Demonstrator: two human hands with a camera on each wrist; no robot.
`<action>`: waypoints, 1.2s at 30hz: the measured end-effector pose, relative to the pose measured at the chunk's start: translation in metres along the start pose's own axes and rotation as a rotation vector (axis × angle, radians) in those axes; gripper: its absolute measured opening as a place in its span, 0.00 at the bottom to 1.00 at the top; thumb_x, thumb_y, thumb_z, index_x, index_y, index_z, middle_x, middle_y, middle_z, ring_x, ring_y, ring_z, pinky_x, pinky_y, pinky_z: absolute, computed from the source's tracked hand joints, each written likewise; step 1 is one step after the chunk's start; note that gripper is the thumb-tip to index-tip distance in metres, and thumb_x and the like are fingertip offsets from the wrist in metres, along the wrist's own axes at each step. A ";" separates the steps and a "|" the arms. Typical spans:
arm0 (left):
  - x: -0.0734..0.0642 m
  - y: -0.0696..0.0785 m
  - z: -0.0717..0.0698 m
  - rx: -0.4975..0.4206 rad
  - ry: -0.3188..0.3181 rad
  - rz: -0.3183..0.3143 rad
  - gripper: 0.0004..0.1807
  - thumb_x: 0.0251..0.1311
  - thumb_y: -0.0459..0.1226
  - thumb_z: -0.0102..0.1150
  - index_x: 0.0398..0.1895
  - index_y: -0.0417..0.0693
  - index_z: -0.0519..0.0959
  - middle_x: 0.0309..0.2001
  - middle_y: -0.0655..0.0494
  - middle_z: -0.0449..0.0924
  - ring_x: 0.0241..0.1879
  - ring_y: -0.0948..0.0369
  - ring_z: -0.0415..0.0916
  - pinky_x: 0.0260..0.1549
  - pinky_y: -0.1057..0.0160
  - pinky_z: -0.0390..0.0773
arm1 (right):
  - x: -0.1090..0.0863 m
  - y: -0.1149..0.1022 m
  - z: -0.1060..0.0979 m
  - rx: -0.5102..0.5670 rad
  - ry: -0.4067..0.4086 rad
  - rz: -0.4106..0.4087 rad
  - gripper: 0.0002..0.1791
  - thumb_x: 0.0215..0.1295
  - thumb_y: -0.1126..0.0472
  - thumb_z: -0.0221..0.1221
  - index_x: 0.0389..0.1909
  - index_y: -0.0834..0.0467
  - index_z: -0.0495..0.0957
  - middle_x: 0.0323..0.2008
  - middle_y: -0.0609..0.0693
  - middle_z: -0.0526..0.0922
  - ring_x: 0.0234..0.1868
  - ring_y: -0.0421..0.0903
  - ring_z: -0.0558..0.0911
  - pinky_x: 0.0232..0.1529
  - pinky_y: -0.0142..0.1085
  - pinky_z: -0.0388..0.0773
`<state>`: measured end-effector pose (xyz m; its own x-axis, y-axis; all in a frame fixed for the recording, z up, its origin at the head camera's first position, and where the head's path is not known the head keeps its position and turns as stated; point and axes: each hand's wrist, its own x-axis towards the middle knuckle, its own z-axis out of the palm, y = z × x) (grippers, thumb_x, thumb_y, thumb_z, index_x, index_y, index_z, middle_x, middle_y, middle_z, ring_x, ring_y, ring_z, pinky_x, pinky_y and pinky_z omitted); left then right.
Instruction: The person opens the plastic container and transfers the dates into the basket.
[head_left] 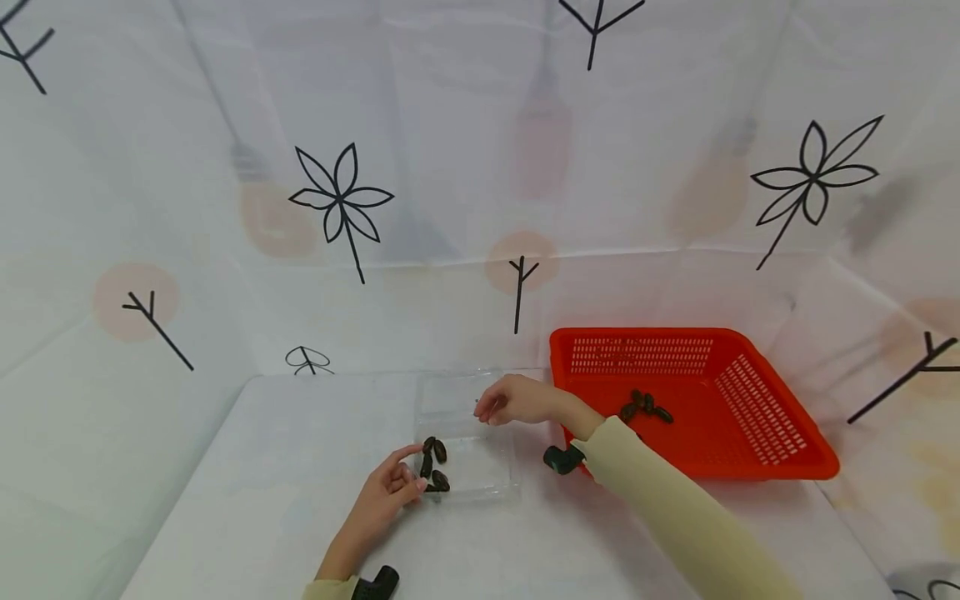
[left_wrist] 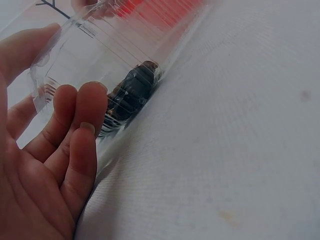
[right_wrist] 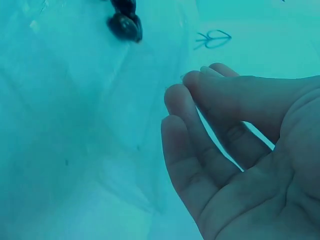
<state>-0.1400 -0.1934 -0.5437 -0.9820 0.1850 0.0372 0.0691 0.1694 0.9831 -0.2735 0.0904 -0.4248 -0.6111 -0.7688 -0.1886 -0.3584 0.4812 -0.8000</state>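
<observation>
Red plastic basket at right, dark oval pieces inside; right sleeve covers its near-left corner. Left hand grips clear clamshell's left side; right hand relaxed, empty, over lid.

The right sleeve is pale yellow and long, and ends behind the bare right grip. A small dark camera with a round end sits beside it. Behind the bare left grip, some pale yellow left sleeve shows, with a black camera.
</observation>
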 end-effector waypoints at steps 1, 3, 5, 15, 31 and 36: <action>0.000 0.000 0.000 0.000 0.001 -0.001 0.32 0.64 0.35 0.65 0.70 0.43 0.67 0.29 0.53 0.74 0.28 0.58 0.79 0.31 0.63 0.78 | 0.004 -0.001 0.003 0.000 -0.007 -0.002 0.12 0.67 0.69 0.60 0.49 0.58 0.84 0.45 0.56 0.85 0.44 0.45 0.82 0.51 0.40 0.79; 0.000 0.000 0.000 -0.002 0.001 -0.005 0.32 0.64 0.35 0.65 0.70 0.42 0.67 0.29 0.53 0.74 0.28 0.58 0.78 0.31 0.63 0.78 | 0.010 -0.002 0.010 -0.001 -0.023 -0.003 0.12 0.68 0.69 0.60 0.50 0.60 0.84 0.46 0.57 0.85 0.44 0.45 0.82 0.51 0.40 0.79; 0.001 0.001 -0.001 -0.003 -0.004 -0.009 0.32 0.64 0.35 0.65 0.70 0.42 0.67 0.29 0.52 0.73 0.28 0.58 0.78 0.31 0.62 0.78 | 0.017 -0.003 0.016 -0.003 -0.036 0.001 0.12 0.67 0.69 0.61 0.50 0.61 0.84 0.45 0.56 0.85 0.44 0.44 0.82 0.50 0.40 0.79; 0.000 0.005 -0.001 -0.022 -0.022 -0.001 0.32 0.65 0.33 0.64 0.71 0.40 0.65 0.29 0.51 0.73 0.28 0.57 0.78 0.32 0.62 0.78 | 0.041 -0.004 0.044 -0.046 -0.132 0.018 0.14 0.66 0.69 0.61 0.51 0.61 0.84 0.46 0.51 0.85 0.43 0.40 0.82 0.47 0.36 0.78; 0.001 0.002 -0.001 -0.005 -0.017 -0.005 0.32 0.65 0.33 0.64 0.70 0.40 0.66 0.29 0.50 0.73 0.28 0.59 0.79 0.31 0.63 0.78 | 0.057 -0.006 0.064 -0.062 -0.278 0.036 0.18 0.58 0.75 0.62 0.49 0.59 0.84 0.39 0.44 0.84 0.39 0.38 0.80 0.37 0.31 0.76; 0.001 0.002 -0.001 -0.009 -0.014 -0.004 0.32 0.65 0.33 0.64 0.71 0.40 0.65 0.29 0.51 0.73 0.28 0.59 0.78 0.31 0.63 0.78 | 0.055 -0.005 0.070 -0.090 -0.312 0.094 0.16 0.55 0.74 0.64 0.42 0.54 0.85 0.34 0.45 0.83 0.33 0.38 0.78 0.34 0.31 0.76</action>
<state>-0.1414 -0.1939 -0.5419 -0.9798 0.1974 0.0307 0.0633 0.1612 0.9849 -0.2559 0.0166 -0.4710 -0.4036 -0.8046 -0.4356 -0.3802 0.5806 -0.7200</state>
